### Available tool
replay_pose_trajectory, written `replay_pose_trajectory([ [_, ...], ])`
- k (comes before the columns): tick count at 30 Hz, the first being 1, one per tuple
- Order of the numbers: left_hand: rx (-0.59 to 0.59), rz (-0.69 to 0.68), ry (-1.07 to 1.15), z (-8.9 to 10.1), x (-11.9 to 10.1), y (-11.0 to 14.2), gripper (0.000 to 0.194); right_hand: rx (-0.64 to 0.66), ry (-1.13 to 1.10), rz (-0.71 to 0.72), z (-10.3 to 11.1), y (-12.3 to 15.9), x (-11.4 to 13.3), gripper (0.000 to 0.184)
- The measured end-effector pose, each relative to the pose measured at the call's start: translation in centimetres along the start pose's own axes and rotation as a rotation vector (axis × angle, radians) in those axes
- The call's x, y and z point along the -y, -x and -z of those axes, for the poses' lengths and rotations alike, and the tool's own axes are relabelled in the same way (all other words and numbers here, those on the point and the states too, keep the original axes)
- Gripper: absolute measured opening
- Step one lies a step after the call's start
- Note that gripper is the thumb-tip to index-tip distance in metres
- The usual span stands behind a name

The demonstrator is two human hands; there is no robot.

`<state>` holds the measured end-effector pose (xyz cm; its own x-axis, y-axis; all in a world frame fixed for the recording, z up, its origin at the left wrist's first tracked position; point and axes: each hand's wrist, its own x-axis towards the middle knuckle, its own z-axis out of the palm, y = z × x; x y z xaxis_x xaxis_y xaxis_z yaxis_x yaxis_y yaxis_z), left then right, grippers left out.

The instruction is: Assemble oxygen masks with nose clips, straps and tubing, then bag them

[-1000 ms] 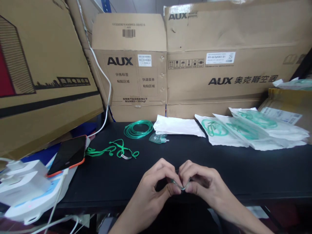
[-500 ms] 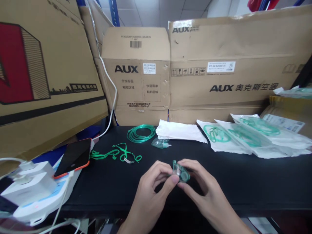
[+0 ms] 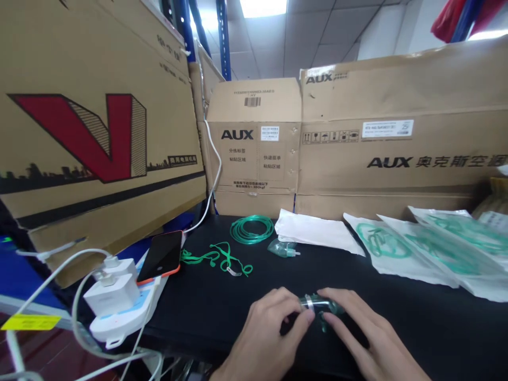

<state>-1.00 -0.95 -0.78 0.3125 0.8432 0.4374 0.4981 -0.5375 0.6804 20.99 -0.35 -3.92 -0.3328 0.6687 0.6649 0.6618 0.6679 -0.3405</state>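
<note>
The left hand (image 3: 273,325) and right hand (image 3: 365,325) pinch a clear green plastic piece (image 3: 323,305), its shape partly hidden by fingers, near the front edge of the black table (image 3: 198,307), while 3 white packets (image 3: 400,266), partly cut off, hold green tubing (image 3: 450,255) toward the back edge

The bare left hand (image 3: 273,325) is turned back upward, its fingers curled together and its thumb (image 3: 302,324) reaching forward and rightward into a pinching grip. The bare right hand (image 3: 367,323) faces it, fingers stretched leftward and bent down at the tips, the thumb (image 3: 339,330) held straight below them (with a clear hollow between). Both wrists slant inward from the bottom edge, and the two thumb tips sit near each other, apart.
</note>
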Motion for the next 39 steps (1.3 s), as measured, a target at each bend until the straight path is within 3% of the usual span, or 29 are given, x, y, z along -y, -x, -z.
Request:
replay_pose_trajectory([
  [4, -0.058, 0.037, -0.193, 2.9, 1.0, -0.5, 0.024, 0.046, 0.048, 0.003, -0.4, 0.2, 0.1, 0.031],
  [8, -0.16, 0.093, -0.539, 6.0, 3.1, -0.9, 0.023, 0.116, 0.023, -0.033, -0.4, 0.1, 0.3, 0.033],
  [12, -0.163, 0.128, -0.752, 7.5, 5.2, -0.8, 0.025, 0.128, 0.041, -0.05, -0.6, 0.2, 0.3, 0.034],
  [16, -0.124, 0.122, -0.763, 7.5, 6.2, -0.7, 0.03, 0.129, 0.037, -0.052, -0.6, 0.4, 0.3, 0.035],
  [20, -0.03, 0.072, -0.728, 7.0, 5.7, -0.9, 0.024, 0.125, 0.023, -0.045, -0.4, 0.4, 0.3, 0.036],
  [28, 0.261, -0.186, -0.422, 5.6, 3.5, 0.4, 0.035, 0.126, 0.003, -0.054, -0.4, 0.2, 0.5, 0.035],
  [32, 0.188, -0.193, -0.433, 5.5, 4.0, 0.7, 0.041, 0.098, -0.005, -0.062, -0.2, 0.0, 0.8, 0.033],
  [39, 0.067, -0.14, -0.492, 6.9, 5.2, 0.1, 0.021, 0.074, -0.018, -0.078, -0.1, -0.2, 1.2, 0.029],
])
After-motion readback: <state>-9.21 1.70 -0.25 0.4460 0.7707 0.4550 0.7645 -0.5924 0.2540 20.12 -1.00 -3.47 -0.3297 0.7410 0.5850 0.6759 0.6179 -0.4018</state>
